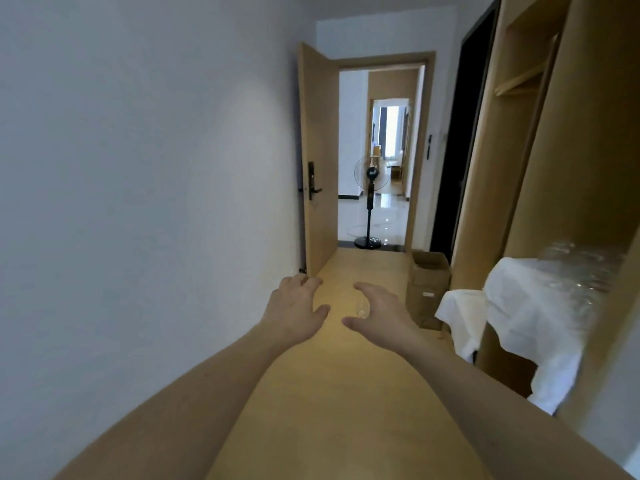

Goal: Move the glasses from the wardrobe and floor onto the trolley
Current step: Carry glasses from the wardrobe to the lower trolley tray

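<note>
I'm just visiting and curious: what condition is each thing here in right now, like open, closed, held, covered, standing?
Left hand: open, holds nothing.
Right hand: open, reaching over a glass.
Glass: on the floor, not held.
Door: swung open.
Fan: standing upright beyond the doorway; running or not, cannot tell.
Cardboard box: open at the top, on the floor.
Wardrobe: open.
White cloth: draped over a wardrobe shelf.
</note>
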A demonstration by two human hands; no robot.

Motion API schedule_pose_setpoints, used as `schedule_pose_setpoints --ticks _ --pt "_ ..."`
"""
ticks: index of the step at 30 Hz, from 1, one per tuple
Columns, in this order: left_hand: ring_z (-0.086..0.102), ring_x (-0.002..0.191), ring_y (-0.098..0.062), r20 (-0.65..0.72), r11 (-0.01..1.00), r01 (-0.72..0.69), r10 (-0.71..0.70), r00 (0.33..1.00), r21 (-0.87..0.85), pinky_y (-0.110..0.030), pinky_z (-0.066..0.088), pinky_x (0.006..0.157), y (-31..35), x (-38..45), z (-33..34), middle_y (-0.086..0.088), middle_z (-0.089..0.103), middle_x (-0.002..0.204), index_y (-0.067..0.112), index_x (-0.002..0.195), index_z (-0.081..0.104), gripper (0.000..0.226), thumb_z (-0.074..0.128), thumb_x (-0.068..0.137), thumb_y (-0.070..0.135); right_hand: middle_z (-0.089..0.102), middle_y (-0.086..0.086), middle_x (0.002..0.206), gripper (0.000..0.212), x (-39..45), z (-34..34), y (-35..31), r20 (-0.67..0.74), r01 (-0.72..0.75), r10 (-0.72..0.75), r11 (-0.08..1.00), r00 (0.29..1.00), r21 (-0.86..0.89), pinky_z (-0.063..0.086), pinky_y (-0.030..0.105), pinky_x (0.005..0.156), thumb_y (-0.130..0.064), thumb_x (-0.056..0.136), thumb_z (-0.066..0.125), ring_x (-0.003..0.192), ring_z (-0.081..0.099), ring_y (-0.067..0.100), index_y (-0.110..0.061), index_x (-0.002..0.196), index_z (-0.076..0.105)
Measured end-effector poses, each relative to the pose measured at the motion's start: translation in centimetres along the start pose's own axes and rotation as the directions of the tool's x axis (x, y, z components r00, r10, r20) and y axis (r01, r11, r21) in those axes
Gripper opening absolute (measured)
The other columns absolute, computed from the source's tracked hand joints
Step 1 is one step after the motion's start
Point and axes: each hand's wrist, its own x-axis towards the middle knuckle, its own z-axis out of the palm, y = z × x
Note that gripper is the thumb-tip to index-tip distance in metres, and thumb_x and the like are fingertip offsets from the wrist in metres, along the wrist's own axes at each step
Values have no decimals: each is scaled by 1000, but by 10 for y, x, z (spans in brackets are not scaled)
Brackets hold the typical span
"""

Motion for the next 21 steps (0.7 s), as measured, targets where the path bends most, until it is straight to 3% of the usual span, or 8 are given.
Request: schedule_pose_setpoints --ticks 10,15,21 --pt "38 136 -25 49 976 -203 207 977 -78 -40 37 110 -57 146 32 -6 45 150 22 149 43 58 56 98 45 42 -6 155 78 112 16 11 -83 -186 178 978 980 -95 39 36 112 -47 87 73 138 43 19 -27 153 37" --pt "40 134 -27 43 953 -265 274 961 -149 -42 38 109 -56 197 56 -7 47 147 21 147 46 58 58 96 45 60 -7 133 65 143 13 30 -97 -237 229 968 969 -82 52 42 98 -47 82 77 119 57 16 -29 140 51" --pt "40 135 -27 75 934 -290 311 947 -211 -44 40 109 -40 255 86 -7 46 149 22 147 45 58 58 95 44 50 -6 148 76 188 3 69 -159 -296 280 951 947 -90 48 38 106 -46 83 78 131 50 17 -28 149 44"
